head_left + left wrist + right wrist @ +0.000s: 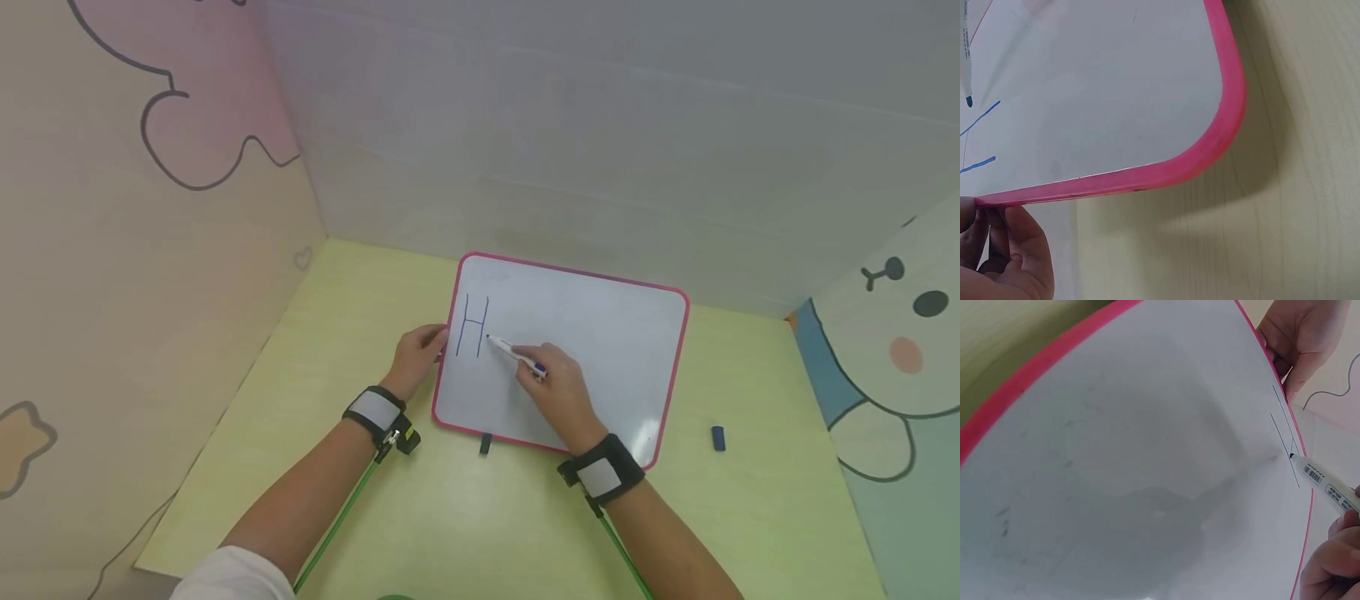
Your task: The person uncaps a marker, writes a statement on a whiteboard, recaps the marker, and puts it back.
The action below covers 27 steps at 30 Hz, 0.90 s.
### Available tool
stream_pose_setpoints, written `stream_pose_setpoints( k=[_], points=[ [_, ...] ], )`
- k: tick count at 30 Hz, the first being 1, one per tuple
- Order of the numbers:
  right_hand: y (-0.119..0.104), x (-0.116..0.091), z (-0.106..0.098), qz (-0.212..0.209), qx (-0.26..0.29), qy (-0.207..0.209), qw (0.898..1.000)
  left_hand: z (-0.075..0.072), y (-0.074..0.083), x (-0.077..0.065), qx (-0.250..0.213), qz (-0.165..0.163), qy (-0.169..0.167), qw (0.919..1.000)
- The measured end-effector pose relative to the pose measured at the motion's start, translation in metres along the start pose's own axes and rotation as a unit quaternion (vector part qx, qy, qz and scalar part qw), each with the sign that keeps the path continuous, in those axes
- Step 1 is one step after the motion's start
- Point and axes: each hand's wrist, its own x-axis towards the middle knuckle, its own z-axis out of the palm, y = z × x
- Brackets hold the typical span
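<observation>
A whiteboard [592, 342] with a pink frame bears a blue letter H [473, 322] near its left side. My right hand [558, 387] grips a white marker [517, 356] with a blue end, its dark tip close by the H's right stroke. At the board's left edge, my left hand [414, 357] pinches the pink frame [1085, 186] between thumb and fingers. The right wrist view shows the marker [1325, 481] slanting toward the drawn lines, with faint smudges elsewhere on the white surface.
A blue marker cap [718, 438] lies on the pale wooden table [765, 517], right of the board. One small dark tab [485, 443] sits at the board's lower edge. Behind the table rises a grey wall [585, 150]; painted walls stand at both sides.
</observation>
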Motion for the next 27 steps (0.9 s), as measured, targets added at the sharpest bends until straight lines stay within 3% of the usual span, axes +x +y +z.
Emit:
stream_pose_setpoints(
  k=[14,27],
  points=[
    [0.0027,0.0023,0.0008,0.021,-0.014,-0.016,1.0,0.001,-0.0001,0.0007,-0.002,0.004,-0.002,1.0],
    [0.0093,0.0025,-0.0046,0.0,-0.012,0.032,0.999,0.0018,-0.0016,0.0016,0.004,0.005,0.0,1.0]
  ],
)
